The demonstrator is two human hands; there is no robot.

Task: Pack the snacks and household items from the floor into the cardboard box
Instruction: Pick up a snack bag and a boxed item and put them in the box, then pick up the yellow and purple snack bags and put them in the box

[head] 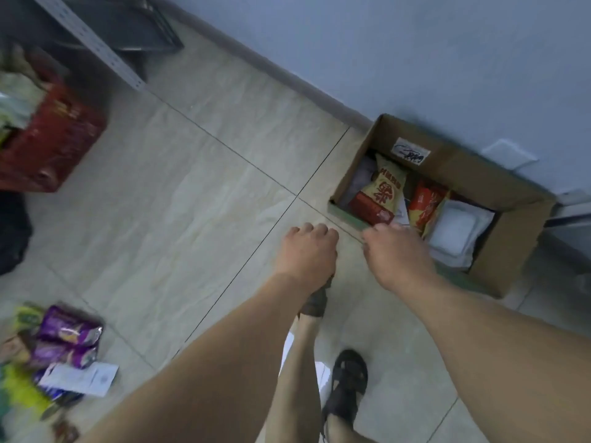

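Out in front of the person, both bare hands hang over the pale tiled floor (192, 193) with nothing in them. The left hand (308, 247) has its fingers curled under loosely, and from this angle nothing shows inside them. The right hand (396, 254) hovers just at the near rim of the open brown cardboard box (511, 187), fingers bent and relaxed, again gripping nothing I can see.

Inside the box, a yellow-and-red snack bag (382, 190) leans upright against a red-orange packet (427, 206), with a flat white wrapped pack (454, 228) beside them. So it is partly filled.

The rest of the job lies well apart, down at the lower left: purple foil snack packs (67, 327), a yellow-green bag (19, 388) and a white paper slip (80, 378) in a loose heap.

Risks now. The view is blurred, which suggests quick movement, and a sandalled foot (347, 385) stands between box and heap; a hasty turn could kick or crush those foil packs. Grabbing several slippery packs at once may drop some on the carry. The upright bags could topple or get squashed if heavier things land on them. A red patterned carton (54, 145) sits far left; whether it belongs to the task I cannot tell
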